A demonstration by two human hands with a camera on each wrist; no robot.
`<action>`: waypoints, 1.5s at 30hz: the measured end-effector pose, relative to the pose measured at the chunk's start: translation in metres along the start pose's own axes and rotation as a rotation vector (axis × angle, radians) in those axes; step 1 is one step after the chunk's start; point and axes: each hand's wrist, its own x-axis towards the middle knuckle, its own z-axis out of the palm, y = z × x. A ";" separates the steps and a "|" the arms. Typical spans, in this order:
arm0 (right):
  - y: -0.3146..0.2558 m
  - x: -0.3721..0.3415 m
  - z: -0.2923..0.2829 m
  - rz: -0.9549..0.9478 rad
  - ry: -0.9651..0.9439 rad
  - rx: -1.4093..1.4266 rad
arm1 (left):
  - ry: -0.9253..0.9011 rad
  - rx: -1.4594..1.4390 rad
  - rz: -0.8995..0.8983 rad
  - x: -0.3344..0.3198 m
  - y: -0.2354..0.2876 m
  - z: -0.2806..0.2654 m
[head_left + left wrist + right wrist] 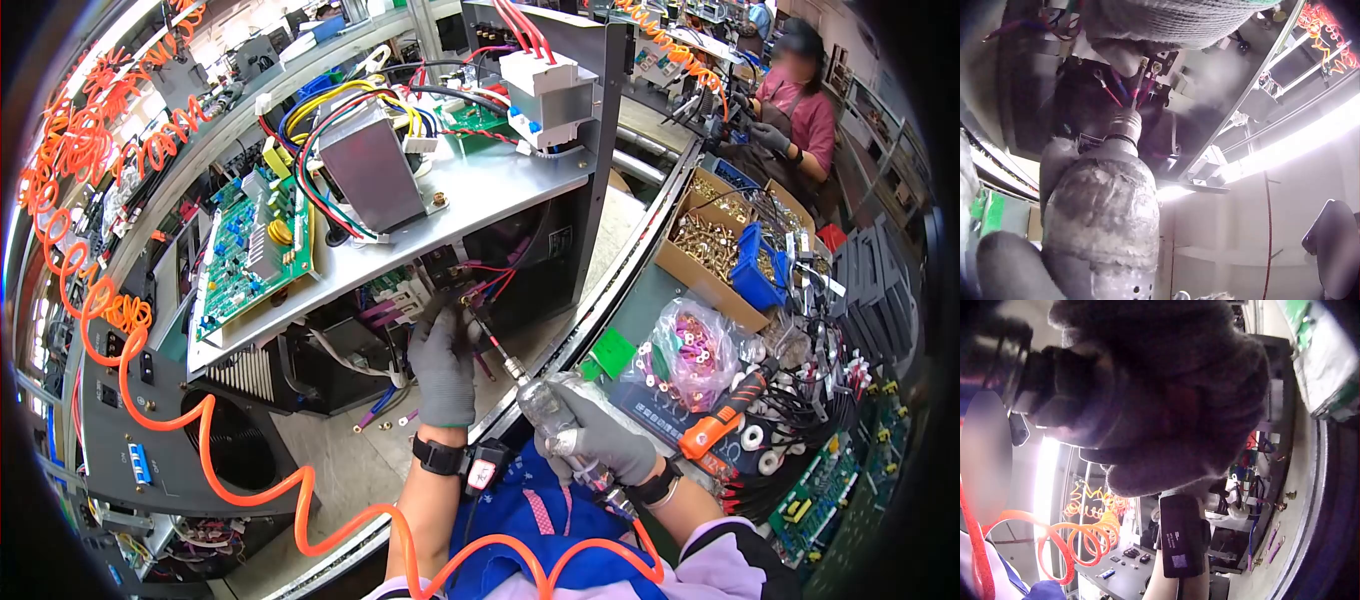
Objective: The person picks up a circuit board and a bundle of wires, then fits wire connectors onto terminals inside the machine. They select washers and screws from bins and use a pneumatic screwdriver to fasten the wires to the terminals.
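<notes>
My gloved right hand [610, 430] grips an air screwdriver [545, 405], whose long bit [485, 330] points into the dark cabinet bay [545, 255] under a metal shelf. In the left wrist view, the bit's tip meets a brass-coloured screw [1143, 63] beside cable lugs with red and blue wires. My gloved left hand [440, 370] reaches into the bay, with a fingertip [1124, 57] right at the screw. I cannot tell whether it pinches anything, as its other fingers are hidden. A loose ring lug [1099, 74] on a red wire stands beside the bit.
An orange coiled air hose [300, 510] runs across the front to the screwdriver. Above the bay, the shelf [480, 210] carries a green circuit board [255, 240] and a grey box-shaped part [370, 165]. At right are screw bins [705, 290], a bag of lugs [690, 350] and an orange-handled tool [725, 415].
</notes>
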 end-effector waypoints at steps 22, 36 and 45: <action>-0.003 0.005 0.017 0.034 -0.014 0.298 | -0.150 0.220 0.029 0.014 -0.033 0.006; -0.006 0.015 0.040 0.014 0.042 0.414 | -0.217 0.063 0.033 0.048 -0.052 -0.001; 0.002 0.021 0.050 -0.030 0.011 0.489 | -0.185 -0.067 0.004 0.049 -0.053 0.011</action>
